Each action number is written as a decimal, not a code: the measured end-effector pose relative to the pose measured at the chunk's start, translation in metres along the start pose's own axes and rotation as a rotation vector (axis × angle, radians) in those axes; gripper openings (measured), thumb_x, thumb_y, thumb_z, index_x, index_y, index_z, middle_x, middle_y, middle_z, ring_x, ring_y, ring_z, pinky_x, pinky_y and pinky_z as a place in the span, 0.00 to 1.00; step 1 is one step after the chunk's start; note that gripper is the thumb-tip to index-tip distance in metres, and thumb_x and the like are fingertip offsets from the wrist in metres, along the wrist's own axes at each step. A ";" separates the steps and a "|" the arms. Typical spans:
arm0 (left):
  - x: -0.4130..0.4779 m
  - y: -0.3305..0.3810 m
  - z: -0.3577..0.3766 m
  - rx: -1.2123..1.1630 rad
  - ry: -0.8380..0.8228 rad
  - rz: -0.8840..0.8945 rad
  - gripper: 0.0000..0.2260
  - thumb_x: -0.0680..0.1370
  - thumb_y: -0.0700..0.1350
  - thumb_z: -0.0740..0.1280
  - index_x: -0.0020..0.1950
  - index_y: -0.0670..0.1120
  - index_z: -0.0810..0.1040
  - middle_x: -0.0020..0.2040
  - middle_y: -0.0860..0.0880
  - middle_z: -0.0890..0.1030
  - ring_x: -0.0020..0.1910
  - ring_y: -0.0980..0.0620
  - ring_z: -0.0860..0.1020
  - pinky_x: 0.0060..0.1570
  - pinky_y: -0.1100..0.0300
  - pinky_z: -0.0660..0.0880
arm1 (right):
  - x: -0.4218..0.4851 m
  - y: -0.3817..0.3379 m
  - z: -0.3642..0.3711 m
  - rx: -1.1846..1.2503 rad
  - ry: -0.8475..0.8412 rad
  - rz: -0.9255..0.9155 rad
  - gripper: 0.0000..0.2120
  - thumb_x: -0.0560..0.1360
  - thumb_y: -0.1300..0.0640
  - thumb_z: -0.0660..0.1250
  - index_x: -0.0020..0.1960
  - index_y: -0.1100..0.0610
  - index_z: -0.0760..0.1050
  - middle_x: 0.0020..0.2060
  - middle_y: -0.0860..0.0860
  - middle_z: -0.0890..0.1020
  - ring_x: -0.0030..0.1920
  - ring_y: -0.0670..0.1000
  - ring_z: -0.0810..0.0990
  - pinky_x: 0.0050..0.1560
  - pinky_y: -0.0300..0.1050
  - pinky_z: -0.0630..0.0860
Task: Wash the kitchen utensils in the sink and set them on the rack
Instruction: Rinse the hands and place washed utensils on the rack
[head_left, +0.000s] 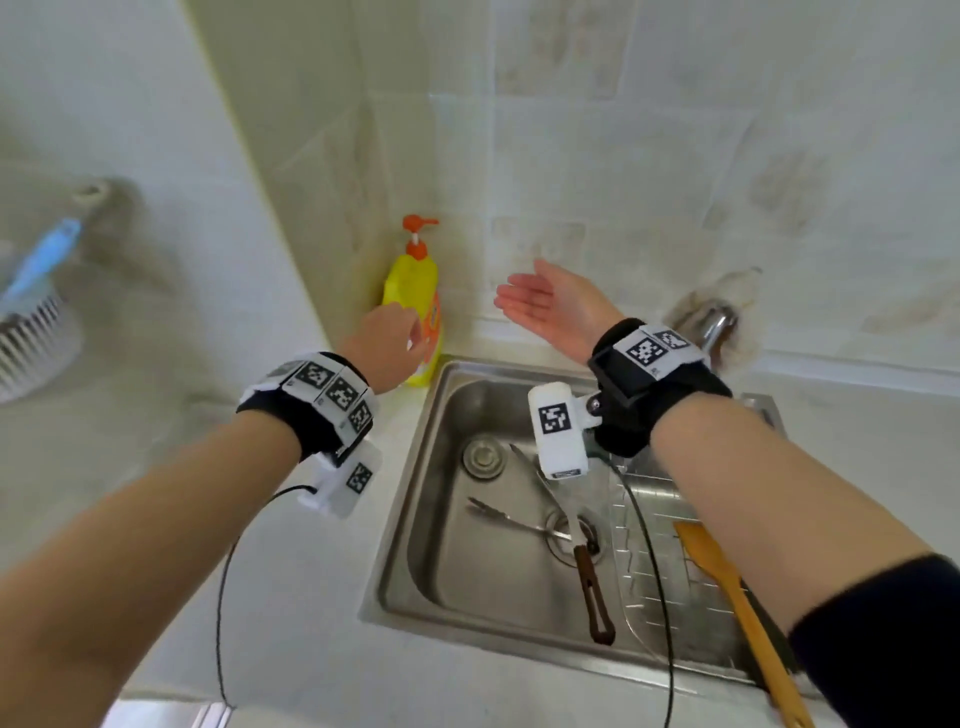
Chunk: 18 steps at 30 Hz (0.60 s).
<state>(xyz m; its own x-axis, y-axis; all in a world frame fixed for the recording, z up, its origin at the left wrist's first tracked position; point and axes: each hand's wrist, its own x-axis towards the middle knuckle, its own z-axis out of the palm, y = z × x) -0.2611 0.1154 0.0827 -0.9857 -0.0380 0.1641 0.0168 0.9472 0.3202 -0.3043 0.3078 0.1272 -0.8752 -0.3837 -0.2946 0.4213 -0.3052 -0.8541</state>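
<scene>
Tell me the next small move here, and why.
Probably lift the left hand from the body of the soap bottle to its orange pump and press; the right hand is cupped palm-up beside it, and utensils lie in the sink.

Home kitchen: steel sink (415, 519); tiled wall (675, 156)

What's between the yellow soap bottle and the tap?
In the head view, the right hand, open and palm up, hovers between the soap bottle and the tap.
</scene>
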 end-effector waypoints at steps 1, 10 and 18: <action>-0.006 0.005 0.004 0.002 -0.025 0.001 0.08 0.77 0.41 0.63 0.48 0.37 0.76 0.50 0.37 0.76 0.51 0.39 0.74 0.51 0.51 0.67 | -0.006 0.006 -0.003 0.057 0.015 0.022 0.21 0.83 0.53 0.52 0.65 0.69 0.66 0.65 0.65 0.71 0.66 0.61 0.71 0.59 0.46 0.70; -0.081 0.060 0.058 0.059 -0.240 0.049 0.13 0.78 0.43 0.61 0.60 0.40 0.73 0.60 0.40 0.73 0.61 0.40 0.71 0.61 0.51 0.67 | -0.083 0.089 -0.070 0.386 0.158 0.148 0.30 0.82 0.45 0.48 0.71 0.71 0.58 0.70 0.65 0.64 0.70 0.61 0.66 0.67 0.49 0.65; -0.134 0.125 0.104 0.025 -0.364 0.067 0.14 0.78 0.41 0.59 0.62 0.40 0.73 0.62 0.41 0.71 0.62 0.43 0.71 0.63 0.52 0.67 | -0.155 0.142 -0.123 0.452 0.305 0.205 0.32 0.82 0.45 0.47 0.72 0.71 0.56 0.71 0.66 0.62 0.71 0.60 0.64 0.72 0.48 0.61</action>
<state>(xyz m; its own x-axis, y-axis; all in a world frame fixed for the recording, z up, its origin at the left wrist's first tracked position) -0.1448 0.2723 0.0034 -0.9777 0.1360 -0.1600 0.0839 0.9514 0.2962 -0.1381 0.4307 -0.0011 -0.7658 -0.2263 -0.6020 0.5903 -0.6189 -0.5182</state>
